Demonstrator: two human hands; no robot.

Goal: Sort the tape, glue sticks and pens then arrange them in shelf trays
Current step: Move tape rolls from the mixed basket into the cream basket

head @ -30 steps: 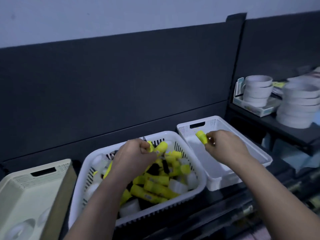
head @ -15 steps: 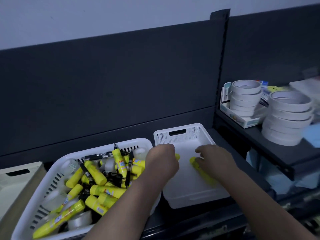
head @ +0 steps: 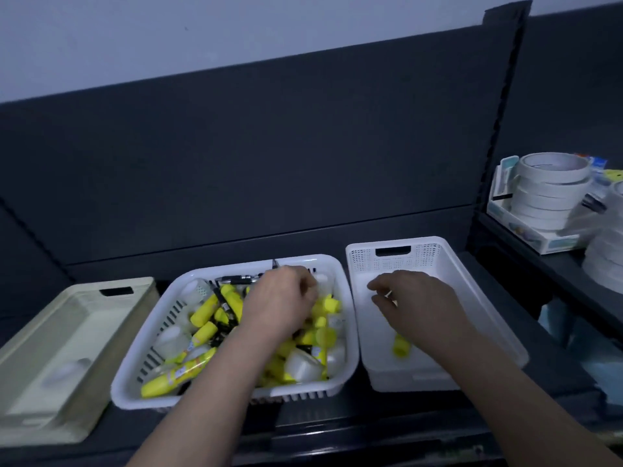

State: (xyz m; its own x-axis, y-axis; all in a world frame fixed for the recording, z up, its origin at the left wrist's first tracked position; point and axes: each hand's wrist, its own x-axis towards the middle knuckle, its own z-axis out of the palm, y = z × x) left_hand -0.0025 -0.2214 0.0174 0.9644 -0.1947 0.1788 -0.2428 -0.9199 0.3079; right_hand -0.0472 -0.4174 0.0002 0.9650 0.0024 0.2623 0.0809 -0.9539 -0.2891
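Handling notes: glue sticks (head: 204, 310) are short hard plastic tubes, light, rigid and smooth, so prob a bit slippery. Best pinched across mid-barrel w/ thumb + two fingers, not by the cap, since a cap could pull off. They have bright yellow bodies, some w/ printed labels. Most lie jumbled at all angles in middle basket (head: 141, 402), mixed w/ black pens (head: 236, 280) and clear tape rolls (head: 303, 365).

Pens are thin, stiff and light. They sit under and btwn sticks, so I'd judge they want lifting by one end to slide free w/o dragging neighbours. Tape rolls are pale, translucent squat rings, also light; take by outer rim or hook a finger thru the core. Nothing looks fragile.

L hand (head: 283, 301) is down in the basket, knuckles up, fingers curled into the pile near the back wall. Tips are hidden, so can't tell if they grip anything. R hand (head: 418, 305) hovers over white tray (head: 424, 254) on the right, fingers loosely bent, nothing in them as far as shows. Lone stick (head: 401, 347) lies on that tray's floor just under the R wrist, apart from the fingers.

Beige tray (head: 77, 318) on the left holds a pale round thing, maybe tape, too blurry to say. Shelf tape stack (head: 553, 193) sits far right, well apart from the trays.
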